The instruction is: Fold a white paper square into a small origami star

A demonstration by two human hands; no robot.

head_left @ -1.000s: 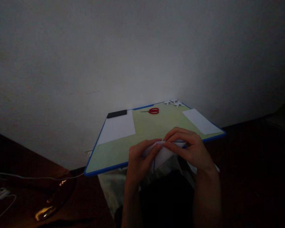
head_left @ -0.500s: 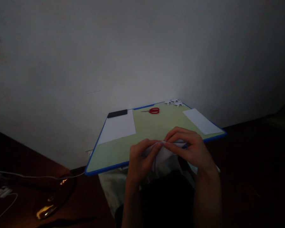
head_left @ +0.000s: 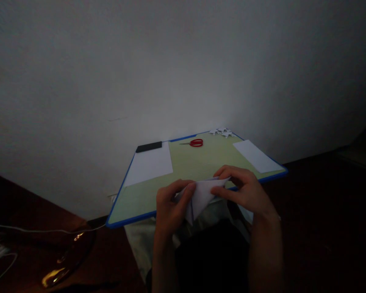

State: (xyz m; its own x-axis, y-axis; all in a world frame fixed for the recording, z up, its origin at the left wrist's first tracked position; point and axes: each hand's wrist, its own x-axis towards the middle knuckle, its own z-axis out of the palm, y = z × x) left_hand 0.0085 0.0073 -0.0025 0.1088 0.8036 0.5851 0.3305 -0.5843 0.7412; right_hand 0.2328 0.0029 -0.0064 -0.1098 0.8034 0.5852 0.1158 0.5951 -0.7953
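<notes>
A folded white sheet of paper [head_left: 202,194] is held up over the near edge of the small table. Its top edge runs nearly level and a pointed corner hangs down, with a crease line near the left. My left hand [head_left: 172,203] pinches its left side between thumb and fingers. On the right side, my right hand [head_left: 242,187] grips it, thumb in front and fingers behind. The paper's far face is hidden from me.
The blue-edged, pale green tabletop [head_left: 198,160] stands against a wall. On it lie red-handled scissors [head_left: 196,143], a dark flat slab [head_left: 149,147] on white sheets [head_left: 152,165], a white paper stack [head_left: 258,156] and folded white paper pieces [head_left: 222,132]. A white cable [head_left: 49,231] runs at left.
My hands have moved apart along the top edge of the folded paper, the left one going leftward. More of the paper's front face shows. The view has shifted slightly.
</notes>
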